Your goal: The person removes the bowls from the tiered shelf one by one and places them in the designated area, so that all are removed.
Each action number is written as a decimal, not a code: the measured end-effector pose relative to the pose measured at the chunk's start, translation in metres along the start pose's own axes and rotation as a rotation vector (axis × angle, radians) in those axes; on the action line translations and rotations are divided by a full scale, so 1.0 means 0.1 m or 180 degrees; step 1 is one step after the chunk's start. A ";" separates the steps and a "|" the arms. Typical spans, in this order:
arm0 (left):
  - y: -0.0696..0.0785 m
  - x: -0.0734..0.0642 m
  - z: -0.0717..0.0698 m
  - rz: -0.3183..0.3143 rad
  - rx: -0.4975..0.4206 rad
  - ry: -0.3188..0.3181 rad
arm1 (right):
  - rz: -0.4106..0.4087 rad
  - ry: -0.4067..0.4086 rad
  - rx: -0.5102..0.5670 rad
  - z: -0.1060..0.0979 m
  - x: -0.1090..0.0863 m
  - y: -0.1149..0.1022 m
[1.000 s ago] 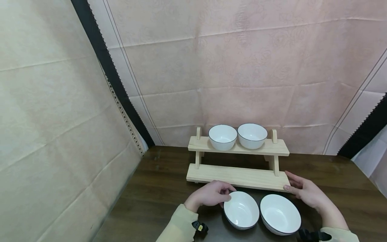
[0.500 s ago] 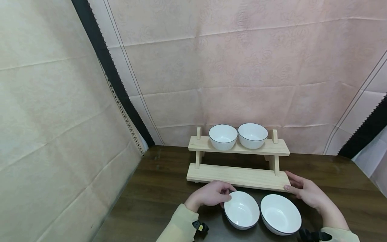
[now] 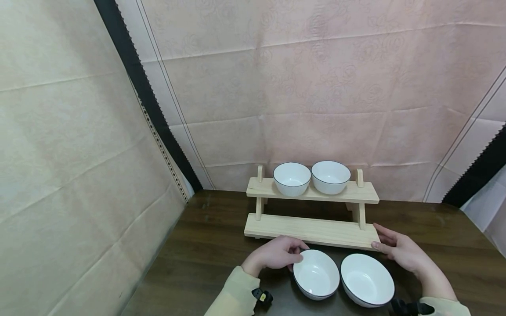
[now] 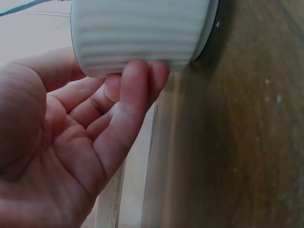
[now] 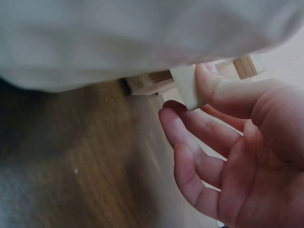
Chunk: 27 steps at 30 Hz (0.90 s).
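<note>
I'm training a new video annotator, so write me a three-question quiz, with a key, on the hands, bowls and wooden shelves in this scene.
1. Multiple choice. Which does the left hand grip by its rim?
A) the rear left bowl
B) the front right bowl
C) the front left bowl

2. True or false. The right hand pinches one end of the lower shelf.

3. Count. How many bowls stand on the upper shelf?

Key
1: C
2: True
3: Two
</note>
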<state>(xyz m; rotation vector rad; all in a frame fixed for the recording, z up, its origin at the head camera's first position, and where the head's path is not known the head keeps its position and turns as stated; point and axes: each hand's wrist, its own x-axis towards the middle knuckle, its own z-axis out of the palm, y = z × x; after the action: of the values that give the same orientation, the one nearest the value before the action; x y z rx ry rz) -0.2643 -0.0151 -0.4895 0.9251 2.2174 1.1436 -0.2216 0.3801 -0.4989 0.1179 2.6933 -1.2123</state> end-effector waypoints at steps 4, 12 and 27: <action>-0.02 0.00 0.00 0.0007 0.0023 -0.0013 | -0.0012 0.0003 0.0000 0.00 0.00 0.00; -0.02 -0.02 -0.01 -0.0046 -0.0055 -0.0042 | -0.0012 -0.0002 0.0017 0.00 0.00 0.00; -0.01 -0.03 -0.03 -0.0098 -0.0263 -0.0117 | -0.0039 -0.0015 -0.0015 -0.01 -0.01 -0.01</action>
<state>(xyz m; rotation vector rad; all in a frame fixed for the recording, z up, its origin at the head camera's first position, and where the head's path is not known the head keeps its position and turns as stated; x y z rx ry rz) -0.2649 -0.0194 -0.4881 0.8683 2.1312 1.1852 -0.2209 0.3801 -0.4978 0.0978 2.6965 -1.2083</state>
